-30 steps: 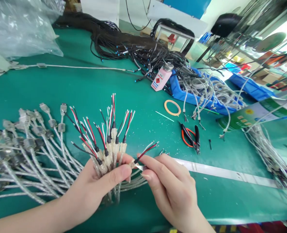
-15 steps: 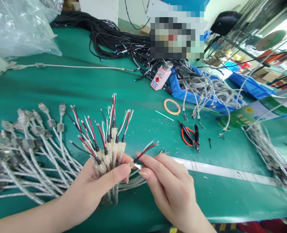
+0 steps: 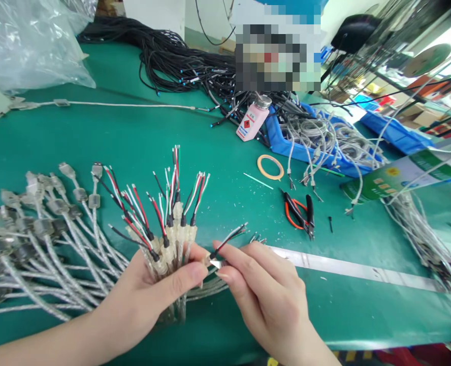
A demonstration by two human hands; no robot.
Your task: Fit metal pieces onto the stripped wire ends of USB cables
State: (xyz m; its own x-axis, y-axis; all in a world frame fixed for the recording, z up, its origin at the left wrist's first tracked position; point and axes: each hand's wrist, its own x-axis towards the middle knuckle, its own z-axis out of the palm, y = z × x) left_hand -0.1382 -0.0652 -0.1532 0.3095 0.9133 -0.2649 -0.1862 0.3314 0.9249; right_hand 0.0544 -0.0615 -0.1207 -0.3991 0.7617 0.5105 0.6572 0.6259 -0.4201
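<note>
My left hand [image 3: 153, 300] is closed round a bunch of clear-sheathed cables [image 3: 180, 236], whose stripped red, white, black and green wire ends fan upward. Between its thumb and fingers, one separate cable end [image 3: 212, 255] points right, its wires [image 3: 231, 236] running over the fingertips of my right hand [image 3: 273, 290]. My right hand is closed in a pinch on a small pointed silver blade [image 3: 216, 264], whose tip meets the clear collar of that cable end. The rest of the blade is hidden by my fingers. Plugs [image 3: 44, 226] on other clear cables lie to the left.
Orange-handled cutters [image 3: 299, 213], a tape roll [image 3: 270, 167] and a pink bottle [image 3: 253, 119] stand or lie beyond my hands. A blue tray [image 3: 305, 150] holds coiled cables. Black cables [image 3: 164, 56] pile at the back. A metal strip [image 3: 355, 268] lies right; wire scraps dot the mat.
The single cable end has turned in my fingers: its red wire showed before, and now black, white and green ones do. The bunch has shifted slightly left.
</note>
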